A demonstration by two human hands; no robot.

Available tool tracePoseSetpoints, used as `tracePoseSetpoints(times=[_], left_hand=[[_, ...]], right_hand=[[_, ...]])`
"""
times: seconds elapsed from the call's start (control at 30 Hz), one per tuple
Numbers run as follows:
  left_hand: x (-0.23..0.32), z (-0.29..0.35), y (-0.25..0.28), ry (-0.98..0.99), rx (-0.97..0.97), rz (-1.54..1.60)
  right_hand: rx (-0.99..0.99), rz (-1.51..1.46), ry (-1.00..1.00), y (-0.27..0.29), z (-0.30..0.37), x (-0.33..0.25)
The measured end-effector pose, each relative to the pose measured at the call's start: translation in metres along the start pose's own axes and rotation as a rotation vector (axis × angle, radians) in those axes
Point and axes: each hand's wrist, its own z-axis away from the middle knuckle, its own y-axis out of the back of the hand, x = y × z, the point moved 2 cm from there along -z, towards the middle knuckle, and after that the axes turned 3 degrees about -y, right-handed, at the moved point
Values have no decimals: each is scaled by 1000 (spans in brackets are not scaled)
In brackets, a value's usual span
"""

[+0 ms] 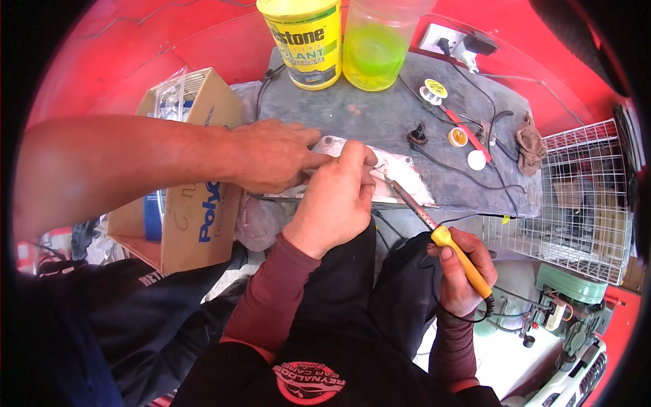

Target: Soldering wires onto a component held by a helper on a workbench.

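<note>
My right hand point(466, 275) is wrapped round the yellow handle of a soldering iron point(461, 254). The iron's tip points up and left, over a whitish flat plate point(410, 183) at the table's front edge. Above that plate my left hand point(336, 200) is closed in a pinch close to the iron's tip; what its fingers hold is too small to make out. From the left, another person's hand point(274, 156) reaches in beside mine, its fingers at the plate's left part.
On the grey table point(305, 112) stand a yellow bucket point(305, 47) and a clear container of green liquid point(373, 57). Right of the plate lie a solder spool point(432, 93), an amber-filled tin point(458, 138) and cords. A cardboard box point(196, 203) stands left; a wire rack point(576, 197) stands right.
</note>
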Motion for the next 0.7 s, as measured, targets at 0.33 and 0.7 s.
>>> tracePoseSetpoints(times=[0.33,0.7], left_hand=[[0,-1,1,-2,2,13],[0,-1,1,20,-4,-8]], right_hand=[[18,140,194,0,13,13],[16,157,164,-3,6,10]])
